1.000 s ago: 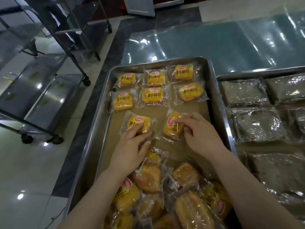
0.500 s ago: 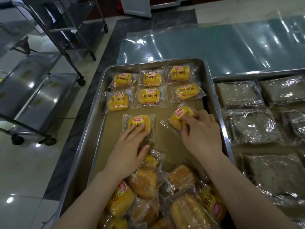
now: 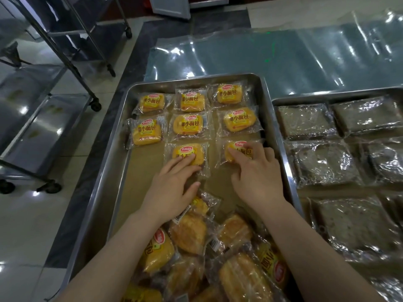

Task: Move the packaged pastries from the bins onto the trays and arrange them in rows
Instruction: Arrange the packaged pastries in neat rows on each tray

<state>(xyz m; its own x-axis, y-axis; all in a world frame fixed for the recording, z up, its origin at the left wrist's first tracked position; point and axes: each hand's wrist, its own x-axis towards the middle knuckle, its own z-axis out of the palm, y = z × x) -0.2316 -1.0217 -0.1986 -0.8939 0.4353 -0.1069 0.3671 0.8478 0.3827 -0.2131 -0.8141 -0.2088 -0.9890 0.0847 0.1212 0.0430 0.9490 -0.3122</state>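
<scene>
Left hand point(image 3: 172, 188) lays a flat grip on the middle pastry point(image 3: 185, 151); right hand point(image 3: 257, 177) pinches the right pastry point(image 3: 238, 144) (third row).

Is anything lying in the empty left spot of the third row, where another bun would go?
Nothing visible: only bare brown liner lies there, left of the pastry under the left hand. The loose pile sits nearer.

Bare forearms point(image 3: 113, 258) — bare left hand point(image 3: 173, 192), right hand point(image 3: 258, 182).
</scene>
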